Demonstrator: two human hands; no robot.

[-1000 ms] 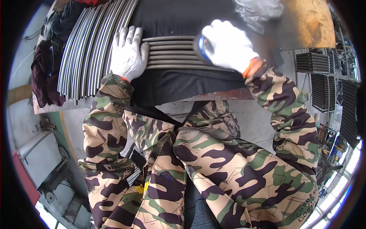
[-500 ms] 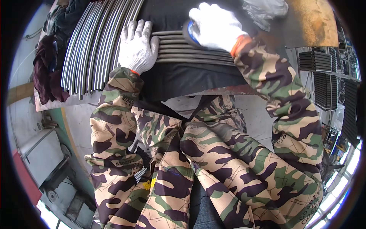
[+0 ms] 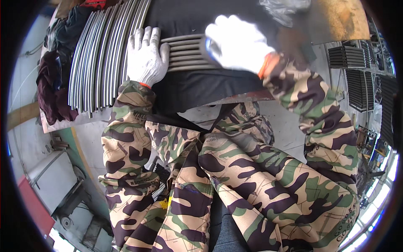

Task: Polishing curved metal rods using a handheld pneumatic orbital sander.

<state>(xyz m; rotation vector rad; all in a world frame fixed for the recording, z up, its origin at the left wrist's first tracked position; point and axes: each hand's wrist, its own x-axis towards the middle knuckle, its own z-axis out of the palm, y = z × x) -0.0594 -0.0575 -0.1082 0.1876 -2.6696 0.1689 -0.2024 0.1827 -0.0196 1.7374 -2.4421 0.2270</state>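
1. grey metal rods point(image 3: 184, 53) are laid in a close parallel row on black cloth point(image 3: 201, 87) over the bench point(image 3: 79, 119).
2. their left part is covered by the gloved left hand point(image 3: 147, 59), palm down, fingers straight and slightly parted.
3. by the blurred right hand point(image 3: 239, 46), fingers curled, a blue-edged tool point(image 3: 208, 47) is held over the rods.

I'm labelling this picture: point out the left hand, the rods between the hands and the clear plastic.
Left hand point(image 3: 147, 61): head view, on its gloved back.
Rods point(image 3: 184, 53): head view, middle of their visible stretch.
Clear plastic point(image 3: 286, 8): head view, crumpled middle.
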